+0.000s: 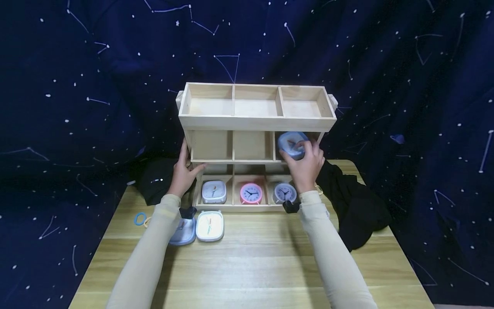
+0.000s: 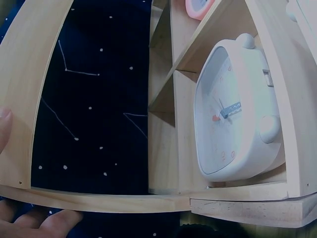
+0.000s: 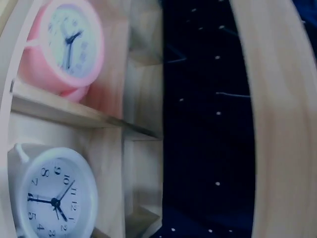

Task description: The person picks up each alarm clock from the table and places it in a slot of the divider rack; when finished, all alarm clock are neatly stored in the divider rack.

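Note:
A three-tier wooden shelf stands on the table. My right hand holds a blue alarm clock in the right compartment of the middle tier. At the shelf's left side, my left hand grips the side board, thumb on the front edge and fingers outside. The bottom tier holds a white squarish alarm clock at left, a pink round one in the middle and a pale round one at right. The right hand is outside the right wrist view.
On the table, a white alarm clock and a blue one, partly behind the left forearm, lie before the shelf. Black cloth lies at right, a black item at left. A blue ring lies near the left edge.

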The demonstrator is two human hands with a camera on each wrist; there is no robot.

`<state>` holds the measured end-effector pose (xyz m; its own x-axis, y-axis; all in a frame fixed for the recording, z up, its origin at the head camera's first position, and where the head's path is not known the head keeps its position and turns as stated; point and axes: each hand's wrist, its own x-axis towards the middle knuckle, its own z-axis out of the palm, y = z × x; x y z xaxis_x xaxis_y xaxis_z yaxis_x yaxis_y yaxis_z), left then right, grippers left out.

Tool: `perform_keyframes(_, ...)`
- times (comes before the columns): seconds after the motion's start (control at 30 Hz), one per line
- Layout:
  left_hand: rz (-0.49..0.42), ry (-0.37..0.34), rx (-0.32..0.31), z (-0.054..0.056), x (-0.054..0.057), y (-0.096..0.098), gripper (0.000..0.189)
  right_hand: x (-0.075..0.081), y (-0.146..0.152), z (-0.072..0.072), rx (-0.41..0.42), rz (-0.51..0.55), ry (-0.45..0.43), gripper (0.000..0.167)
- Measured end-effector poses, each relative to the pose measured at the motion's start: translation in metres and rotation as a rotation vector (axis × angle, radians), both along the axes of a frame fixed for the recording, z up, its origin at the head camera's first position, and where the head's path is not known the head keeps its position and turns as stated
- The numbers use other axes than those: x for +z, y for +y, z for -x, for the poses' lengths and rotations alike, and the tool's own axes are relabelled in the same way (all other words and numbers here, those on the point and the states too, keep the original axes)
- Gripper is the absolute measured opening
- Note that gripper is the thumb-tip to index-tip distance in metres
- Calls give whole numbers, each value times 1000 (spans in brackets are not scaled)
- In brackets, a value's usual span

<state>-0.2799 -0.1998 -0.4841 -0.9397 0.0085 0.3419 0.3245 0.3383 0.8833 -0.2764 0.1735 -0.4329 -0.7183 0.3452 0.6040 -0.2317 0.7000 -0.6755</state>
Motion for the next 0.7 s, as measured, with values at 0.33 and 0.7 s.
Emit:
perform_keyframes(0.33, -1, -12, 5, -1, 1, 2, 111, -5, -10, 8, -52, -89, -31, 48)
perform_keyframes(0.7, -12, -18, 9, -1, 2, 2, 112, -8, -12, 1, -28, -156, -87, 45)
